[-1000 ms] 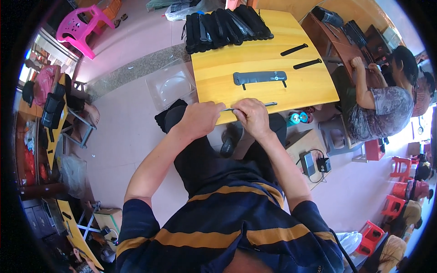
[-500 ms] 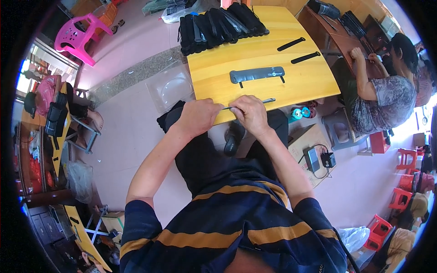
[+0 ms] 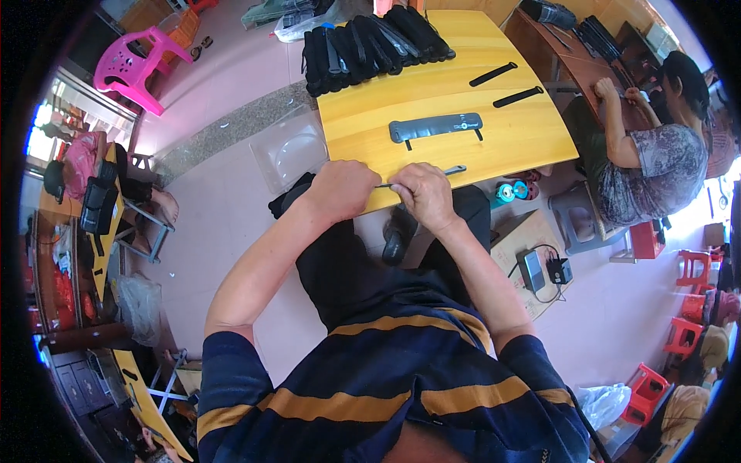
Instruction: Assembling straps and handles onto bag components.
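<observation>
Slim dark strip [image 3: 456, 170] runs crosswise, clamped in left hand [image 3: 345, 187] and right hand [image 3: 426, 194], its exposed end slanting away rightward.

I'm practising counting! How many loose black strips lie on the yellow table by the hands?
2. The far strip lies right of the dark pile; the near strip is beside it, closer to the right edge of the yellow table. More could hide in the pile.
</observation>
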Motion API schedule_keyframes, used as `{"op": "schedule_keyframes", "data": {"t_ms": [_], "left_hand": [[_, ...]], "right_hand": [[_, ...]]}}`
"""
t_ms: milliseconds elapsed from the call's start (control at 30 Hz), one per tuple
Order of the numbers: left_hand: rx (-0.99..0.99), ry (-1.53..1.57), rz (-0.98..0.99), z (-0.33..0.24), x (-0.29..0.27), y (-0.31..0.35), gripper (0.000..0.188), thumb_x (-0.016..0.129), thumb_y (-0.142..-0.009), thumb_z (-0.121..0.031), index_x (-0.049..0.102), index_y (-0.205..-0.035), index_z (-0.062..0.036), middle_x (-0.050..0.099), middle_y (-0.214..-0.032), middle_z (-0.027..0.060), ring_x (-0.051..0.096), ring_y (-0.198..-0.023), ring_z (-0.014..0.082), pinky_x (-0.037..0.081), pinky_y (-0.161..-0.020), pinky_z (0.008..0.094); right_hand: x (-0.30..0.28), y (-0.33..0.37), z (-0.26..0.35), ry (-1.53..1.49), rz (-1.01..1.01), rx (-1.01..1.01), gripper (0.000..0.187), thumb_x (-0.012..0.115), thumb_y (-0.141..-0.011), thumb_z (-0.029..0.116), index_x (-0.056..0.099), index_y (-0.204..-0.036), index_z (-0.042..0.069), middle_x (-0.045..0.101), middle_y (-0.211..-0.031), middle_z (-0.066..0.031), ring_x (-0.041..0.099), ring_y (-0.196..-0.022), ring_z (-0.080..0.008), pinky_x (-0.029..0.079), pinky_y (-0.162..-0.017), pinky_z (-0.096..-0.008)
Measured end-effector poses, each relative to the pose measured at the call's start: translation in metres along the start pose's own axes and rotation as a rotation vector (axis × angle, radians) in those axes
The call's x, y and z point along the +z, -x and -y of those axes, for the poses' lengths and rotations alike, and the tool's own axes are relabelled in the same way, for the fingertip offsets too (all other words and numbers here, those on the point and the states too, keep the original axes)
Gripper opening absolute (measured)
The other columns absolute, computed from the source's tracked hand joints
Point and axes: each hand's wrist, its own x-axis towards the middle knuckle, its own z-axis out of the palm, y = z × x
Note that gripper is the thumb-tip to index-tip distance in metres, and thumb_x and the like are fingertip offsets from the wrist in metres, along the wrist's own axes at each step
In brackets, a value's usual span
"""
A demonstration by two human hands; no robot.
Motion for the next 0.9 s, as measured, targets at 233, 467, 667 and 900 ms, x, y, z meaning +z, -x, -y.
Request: {"op": "schedule_keyframes", "data": {"t_ms": [233, 467, 667, 900], "left_hand": [[-0.016, -0.007, 0.02, 0.009, 0.003, 0.004, 0.022, 0.058, -0.087, -0.017, 0.078, -0.098, -0.0145, 0.072, -0.084, 0.0132, 0.07, -0.083, 0.035, 0.057, -0.071, 0.0483], [-0.015, -0.034, 0.022, 0.012, 0.002, 0.01, 0.023, 0.059, -0.087, -0.017, 0.078, -0.101, -0.016, 0.072, -0.085, 0.0118, 0.071, -0.082, 0.0346, 0.057, -0.07, 0.0481], [-0.03, -0.038, 0.016, 0.01, -0.003, 0.013, 0.02, 0.059, -0.088, -0.017, 0.077, -0.098, -0.015, 0.071, -0.084, 0.0123, 0.071, -0.084, 0.034, 0.057, -0.069, 0.0479], [-0.029, -0.058, 0.023, 0.019, 0.001, 0.014, 0.02, 0.058, -0.09, -0.017, 0.077, -0.096, -0.0146, 0.071, -0.084, 0.0129, 0.071, -0.083, 0.0345, 0.056, -0.07, 0.0489]], "right_hand": [[-0.004, -0.003, -0.002, 0.002, 0.065, 0.024, 0.008, 0.075, -0.081, 0.013, 0.073, -0.087, 0.008, 0.07, -0.086, -0.0083, 0.067, -0.086, -0.0305, 0.053, -0.078, -0.0414], [-0.004, -0.003, -0.001, 0.007, 0.065, 0.022, 0.008, 0.075, -0.081, 0.013, 0.073, -0.087, 0.008, 0.07, -0.086, -0.0083, 0.067, -0.085, -0.0304, 0.053, -0.077, -0.0413], [-0.004, -0.003, -0.002, 0.017, 0.071, 0.011, 0.008, 0.075, -0.081, 0.014, 0.073, -0.086, 0.009, 0.069, -0.085, -0.008, 0.067, -0.085, -0.0301, 0.053, -0.077, -0.0411], [-0.003, -0.004, -0.006, 0.004, 0.062, 0.007, 0.008, 0.076, -0.081, 0.014, 0.073, -0.086, 0.009, 0.069, -0.085, -0.008, 0.067, -0.084, -0.03, 0.053, -0.076, -0.0414]]}}
